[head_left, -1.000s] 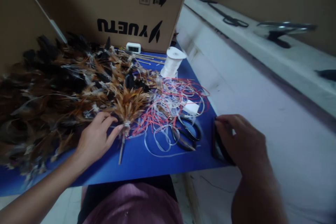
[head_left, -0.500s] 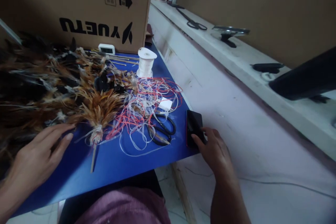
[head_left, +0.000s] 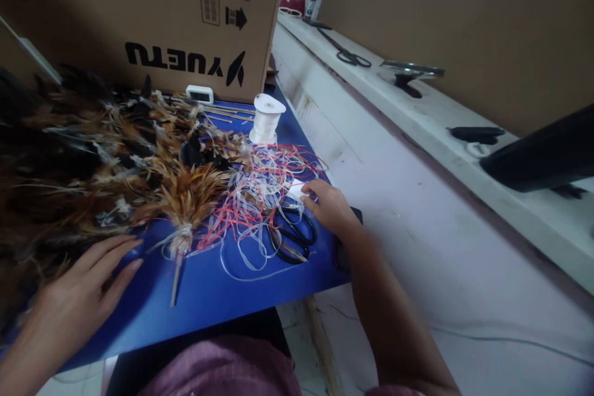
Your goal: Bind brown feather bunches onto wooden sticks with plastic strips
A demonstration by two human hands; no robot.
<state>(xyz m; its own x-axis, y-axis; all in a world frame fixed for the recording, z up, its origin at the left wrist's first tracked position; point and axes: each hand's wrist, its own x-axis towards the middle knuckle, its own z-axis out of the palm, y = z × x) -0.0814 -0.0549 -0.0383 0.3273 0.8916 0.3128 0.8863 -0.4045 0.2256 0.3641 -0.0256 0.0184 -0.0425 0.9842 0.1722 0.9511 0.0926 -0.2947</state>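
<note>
My left hand (head_left: 86, 288) rests at the left of the blue table (head_left: 204, 303), fingers stretched and thumb apart, with nothing in it. Beside it lies a bundle of brown feathers (head_left: 188, 198), bound in pale ribbon around a thin stick (head_left: 176, 284). My right hand (head_left: 327, 204) reaches over the right edge, thumb and fingers parted at a small white square piece (head_left: 296, 189); whether they touch it I cannot tell. Just below are black-handled scissors (head_left: 306, 229), partly under tangled red and white ribbon (head_left: 253, 198). My right forearm partly covers a dark phone-like slab (head_left: 342, 257).
Loose dark and brown feathers (head_left: 93, 161) cover the table's left. A white ribbon spool (head_left: 266, 120), thin sticks (head_left: 232, 112) and a small white digital display (head_left: 199, 94) stand before a large cardboard box (head_left: 167, 6). On the right ledge lie more scissors (head_left: 348, 55).
My right hand has left the dark slab and moved up and left to the white square piece. My left hand stays near the feathers. The view has shifted slightly.
</note>
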